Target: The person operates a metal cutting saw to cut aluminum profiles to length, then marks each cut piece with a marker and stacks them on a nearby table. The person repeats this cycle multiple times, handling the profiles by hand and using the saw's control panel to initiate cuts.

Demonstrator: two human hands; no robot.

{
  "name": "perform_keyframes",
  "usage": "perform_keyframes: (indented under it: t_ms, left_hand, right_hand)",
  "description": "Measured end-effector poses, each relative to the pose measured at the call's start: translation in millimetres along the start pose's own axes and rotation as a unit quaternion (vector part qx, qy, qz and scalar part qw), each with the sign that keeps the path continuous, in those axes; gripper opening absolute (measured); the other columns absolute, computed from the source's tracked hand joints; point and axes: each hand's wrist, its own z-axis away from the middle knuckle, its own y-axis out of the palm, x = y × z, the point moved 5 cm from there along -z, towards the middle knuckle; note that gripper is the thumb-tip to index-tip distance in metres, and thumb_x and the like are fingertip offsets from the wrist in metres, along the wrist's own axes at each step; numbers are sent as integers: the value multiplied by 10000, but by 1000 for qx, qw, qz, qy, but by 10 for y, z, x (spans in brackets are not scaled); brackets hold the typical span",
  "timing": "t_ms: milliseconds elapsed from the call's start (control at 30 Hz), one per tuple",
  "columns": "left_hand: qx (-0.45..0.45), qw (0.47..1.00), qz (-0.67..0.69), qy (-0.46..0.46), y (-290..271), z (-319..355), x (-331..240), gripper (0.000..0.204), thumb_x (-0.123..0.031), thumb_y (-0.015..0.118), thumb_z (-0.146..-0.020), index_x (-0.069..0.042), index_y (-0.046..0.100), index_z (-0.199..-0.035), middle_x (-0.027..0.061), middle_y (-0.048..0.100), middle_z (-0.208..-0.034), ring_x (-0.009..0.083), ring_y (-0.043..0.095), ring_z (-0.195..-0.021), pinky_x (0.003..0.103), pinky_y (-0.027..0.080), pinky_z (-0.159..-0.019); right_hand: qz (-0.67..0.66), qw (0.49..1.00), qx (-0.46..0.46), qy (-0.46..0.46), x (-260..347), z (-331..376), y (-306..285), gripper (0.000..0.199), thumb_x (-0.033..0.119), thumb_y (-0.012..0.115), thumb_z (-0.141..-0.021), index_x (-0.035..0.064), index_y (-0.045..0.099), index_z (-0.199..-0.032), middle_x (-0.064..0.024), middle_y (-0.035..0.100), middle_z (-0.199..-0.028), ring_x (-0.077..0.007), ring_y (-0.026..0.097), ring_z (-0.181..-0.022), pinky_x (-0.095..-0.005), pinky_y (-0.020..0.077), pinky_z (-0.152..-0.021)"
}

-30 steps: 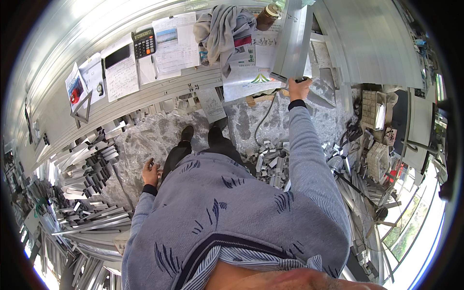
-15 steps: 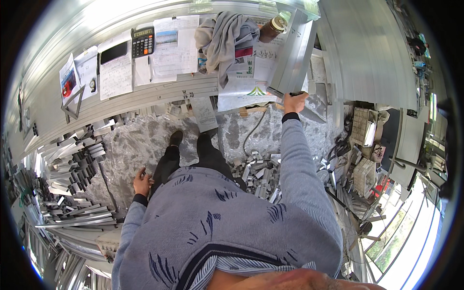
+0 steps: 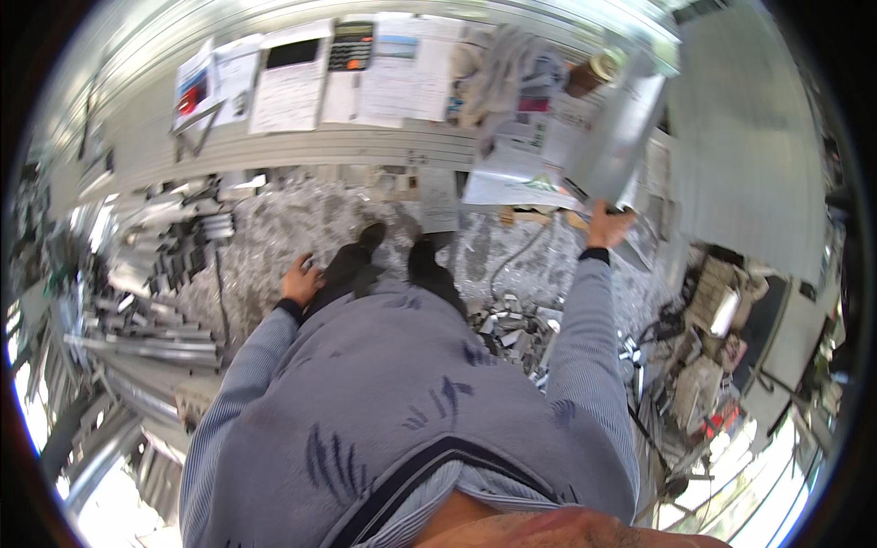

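My right hand is closed beside the near end of a wide aluminium profile. A small dark thing shows at its fingers; blur hides what it is, and whether the hand touches the profile I cannot tell. The profile lies slantwise over a printed sheet on the workbench. Down by my left thigh hangs my left hand, thumb and fingers loosely bent and apart, with nothing plainly in it.
Along the bench lie papers, a dark phone, a calculator, a grey cloth and a lidded jar. Metal offcuts litter the floor. Stacked profiles stand at left, crates at right.
The whole view has shifted, with the bench now further right. My right hand sits slightly lower relative to the profile's end. My left hand still hangs by my thigh.
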Motion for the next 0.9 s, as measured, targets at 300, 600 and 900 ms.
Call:
perform_keyframes:
  t_ms: [300,600,900]
  left_hand:
    - [124,981,-83,121,321,-367,-1194,359,-149,705,-992,50,649,-1285,132,787,-965,165,750,-736,322,589,-647]
    - [277,895,-115,329,590,-177,-2579,341,-164,715,-1010,-7,705,-1312,148,788,-936,195,770,-782,347,592,-744]
    - [494,697,-146,499,423,1021,-3108,290,-101,737,-1023,-24,725,-1303,116,797,-1049,165,769,-926,322,622,-846]
  right_hand:
    - [-211,975,-61,30,-432,1178,-1087,295,118,659,-1017,-46,591,-1251,-202,695,-1118,-283,699,-986,-427,581,-879]
    - [-216,966,-31,139,161,2996,-2099,380,216,579,-1091,-22,708,-1356,-114,767,-1091,-208,690,-909,-350,538,-798]
    - [-435,893,37,105,2642,4506,-2682,191,106,659,-1012,-20,664,-1155,-62,695,-956,-118,656,-829,-265,535,-738]
